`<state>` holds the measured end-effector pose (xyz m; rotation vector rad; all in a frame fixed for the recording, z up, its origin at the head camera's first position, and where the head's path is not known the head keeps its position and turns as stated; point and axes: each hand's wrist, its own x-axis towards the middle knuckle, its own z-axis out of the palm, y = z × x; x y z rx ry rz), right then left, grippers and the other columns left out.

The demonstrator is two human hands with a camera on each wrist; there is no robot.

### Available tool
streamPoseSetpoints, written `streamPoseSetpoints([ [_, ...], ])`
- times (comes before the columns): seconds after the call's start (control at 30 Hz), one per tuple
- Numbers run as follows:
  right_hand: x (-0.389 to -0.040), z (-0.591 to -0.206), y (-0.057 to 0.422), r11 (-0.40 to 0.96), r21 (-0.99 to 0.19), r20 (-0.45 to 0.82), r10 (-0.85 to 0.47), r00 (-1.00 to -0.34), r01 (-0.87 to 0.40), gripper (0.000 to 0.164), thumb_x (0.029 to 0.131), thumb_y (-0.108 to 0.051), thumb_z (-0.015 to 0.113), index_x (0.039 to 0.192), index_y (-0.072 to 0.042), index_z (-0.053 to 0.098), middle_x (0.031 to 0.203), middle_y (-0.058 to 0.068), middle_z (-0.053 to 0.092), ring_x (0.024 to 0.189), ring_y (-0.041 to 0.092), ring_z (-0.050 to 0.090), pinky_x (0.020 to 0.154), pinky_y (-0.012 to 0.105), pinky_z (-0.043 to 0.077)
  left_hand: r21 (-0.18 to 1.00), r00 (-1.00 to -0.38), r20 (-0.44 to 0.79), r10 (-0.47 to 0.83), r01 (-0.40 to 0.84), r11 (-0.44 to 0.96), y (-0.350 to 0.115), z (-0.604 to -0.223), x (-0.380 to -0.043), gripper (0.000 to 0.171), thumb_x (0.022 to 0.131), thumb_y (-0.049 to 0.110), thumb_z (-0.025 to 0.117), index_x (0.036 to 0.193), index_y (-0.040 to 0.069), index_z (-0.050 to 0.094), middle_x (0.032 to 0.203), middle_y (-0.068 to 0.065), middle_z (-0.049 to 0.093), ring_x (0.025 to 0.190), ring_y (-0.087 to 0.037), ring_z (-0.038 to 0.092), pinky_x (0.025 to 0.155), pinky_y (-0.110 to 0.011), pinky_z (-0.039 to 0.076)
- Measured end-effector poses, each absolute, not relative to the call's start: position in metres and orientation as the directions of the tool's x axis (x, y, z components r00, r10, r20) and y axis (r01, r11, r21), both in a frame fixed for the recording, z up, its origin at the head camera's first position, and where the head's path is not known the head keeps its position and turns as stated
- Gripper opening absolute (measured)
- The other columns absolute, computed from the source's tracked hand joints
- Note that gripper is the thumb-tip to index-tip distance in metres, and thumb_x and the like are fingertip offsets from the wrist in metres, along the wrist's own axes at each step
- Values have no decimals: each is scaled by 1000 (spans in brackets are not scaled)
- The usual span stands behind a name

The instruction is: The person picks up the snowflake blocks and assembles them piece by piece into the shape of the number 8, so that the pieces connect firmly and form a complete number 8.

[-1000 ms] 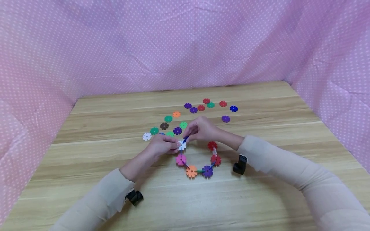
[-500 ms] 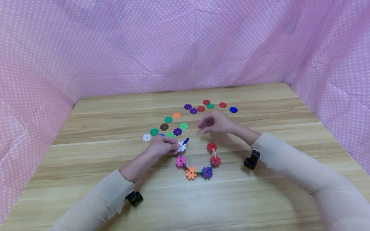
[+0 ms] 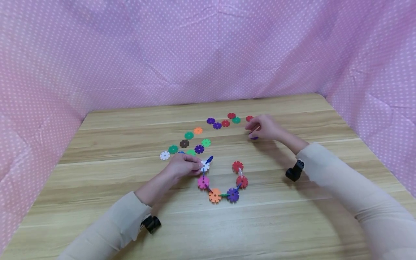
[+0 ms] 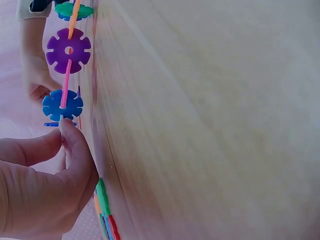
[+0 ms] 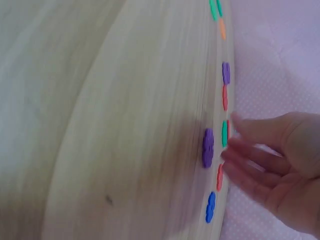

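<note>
My left hand [image 3: 183, 166] pinches a white snowflake disc [image 3: 205, 166], the left end of a curved chain of notched plastic discs. Down from it run a pink disc [image 3: 203, 182], an orange disc [image 3: 215, 195] and a purple disc [image 3: 232, 195]; red discs [image 3: 242, 181] form the right side. Thin edge-on discs link them. A dark blue disc [image 3: 209, 159] juts from the white one. My right hand [image 3: 265, 128] hovers over a loose purple disc [image 5: 208, 148], which it partly covers in the head view. Its fingers are loosely bent, apart from the disc in the right wrist view.
Loose discs lie beyond the chain on the wooden table [image 3: 123, 130]: a white one [image 3: 164, 155], a brown one [image 3: 184, 143], an orange one [image 3: 198, 130] and several others. A blue disc [image 5: 210, 207] lies near my right hand. Pink dotted cloth [image 3: 208, 54] hangs around the table.
My right hand has let go of the dark blue disc and moved right and away to the loose purple disc. The left hand keeps its pinch on the white disc.
</note>
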<state>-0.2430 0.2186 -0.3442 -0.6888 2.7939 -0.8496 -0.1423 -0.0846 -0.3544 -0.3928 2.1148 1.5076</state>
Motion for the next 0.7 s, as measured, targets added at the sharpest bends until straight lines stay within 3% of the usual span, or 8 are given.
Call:
streamPoseSetpoints([
  [0.13, -245, -346, 223, 816, -416, -42, -458, -888, -402, 24, 79, -2, 76, 102, 1, 71, 104, 19, 71, 95, 29, 67, 85, 43, 58, 788, -827, -559, 53, -511, 343, -84, -355, -143, 22, 87, 2, 67, 109, 3, 69, 104, -14, 70, 75, -12, 67, 75, -24, 60],
  [0.27, -247, -349, 224, 833, -349, -50, -473, -880, -428, 24, 79, -1, 76, 102, -1, 72, 106, 19, 70, 97, 29, 67, 87, 43, 57, 787, -826, -562, 52, -514, 341, -84, -355, -143, 23, 86, 2, 67, 109, 3, 69, 104, -14, 69, 74, -11, 67, 75, -24, 60],
  [0.53, -248, -348, 221, 848, -367, -96, -444, -891, -383, 26, 80, -1, 75, 105, 0, 71, 107, 19, 68, 98, 29, 62, 89, 44, 54, 788, -822, -566, 64, -517, 335, -84, -355, -142, 23, 86, 2, 67, 109, 2, 68, 104, -14, 70, 73, -11, 66, 74, -23, 60],
  [0.7, -249, -347, 218, 854, -398, -111, -409, -906, -336, 21, 79, -3, 76, 99, -2, 71, 103, 17, 68, 95, 28, 62, 86, 42, 54, 785, -822, -566, 69, -512, 348, -84, -356, -143, 22, 87, 3, 66, 109, 2, 69, 104, -14, 70, 74, -11, 66, 74, -23, 60],
])
